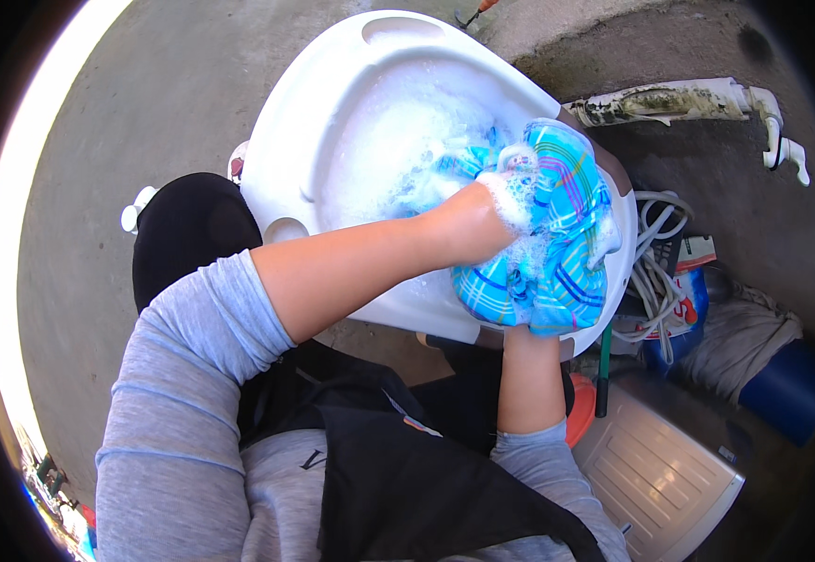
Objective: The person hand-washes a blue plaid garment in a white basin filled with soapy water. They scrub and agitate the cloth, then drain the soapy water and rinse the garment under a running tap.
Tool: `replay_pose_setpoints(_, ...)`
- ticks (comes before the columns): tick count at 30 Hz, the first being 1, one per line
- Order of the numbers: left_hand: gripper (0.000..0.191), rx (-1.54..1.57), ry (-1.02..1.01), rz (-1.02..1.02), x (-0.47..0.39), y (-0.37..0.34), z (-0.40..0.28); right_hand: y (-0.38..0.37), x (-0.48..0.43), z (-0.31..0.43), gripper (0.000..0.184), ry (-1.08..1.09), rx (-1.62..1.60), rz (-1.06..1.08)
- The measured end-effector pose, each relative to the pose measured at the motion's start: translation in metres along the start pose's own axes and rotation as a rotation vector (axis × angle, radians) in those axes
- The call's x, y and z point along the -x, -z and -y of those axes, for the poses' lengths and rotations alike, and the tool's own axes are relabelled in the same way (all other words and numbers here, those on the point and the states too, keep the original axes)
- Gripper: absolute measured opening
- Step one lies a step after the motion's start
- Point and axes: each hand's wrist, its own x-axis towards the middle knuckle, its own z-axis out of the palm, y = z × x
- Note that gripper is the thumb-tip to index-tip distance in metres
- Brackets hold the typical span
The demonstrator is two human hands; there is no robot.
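Note:
A wet blue plaid cloth (569, 190) is bunched over the right side of a white plastic washtub (281, 147). Thick suds cling to the fabric. My left hand (474, 221) grips the cloth from the left, its fingers largely covered in foam. From below, my right forearm reaches up under the cloth's lower edge. The fabric covers my right hand, so its fingers cannot be made out. Foamy water (400, 133) fills the tub's basin, and another part of the plaid cloth shows in it beside my left hand.
A white pipe with a tap (790, 151) runs along the wall at right. Near the tub's right side lie a coiled pale hose (653, 281), a printed bag (692, 298) and a blue cylindrical container (790, 393). A beige ribbed panel (660, 467) stands at lower right.

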Motion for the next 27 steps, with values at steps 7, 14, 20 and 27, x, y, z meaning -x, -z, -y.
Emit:
replay_pose_setpoints(7,0.021,-0.126,-0.066,0.081,0.004,-0.01,0.019,0.005,-0.004,0.012,0.052,0.044,0.01,-0.005)
replay_pose_setpoints(14,0.05,-0.29,0.886,0.303,-0.014,0.052,-0.009,0.057,-0.014,0.086,0.05,0.273,0.674,-0.112)
replay_pose_setpoints(20,0.047,-0.21,0.937,0.178,-0.021,0.059,-0.006,0.146,-0.023,0.141,0.06,0.697,2.367,-0.3)
replay_pose_setpoints(27,0.044,-0.252,1.057,0.33,-0.01,0.053,-0.002,0.081,-0.024,0.104,0.064,-0.569,2.54,-0.284)
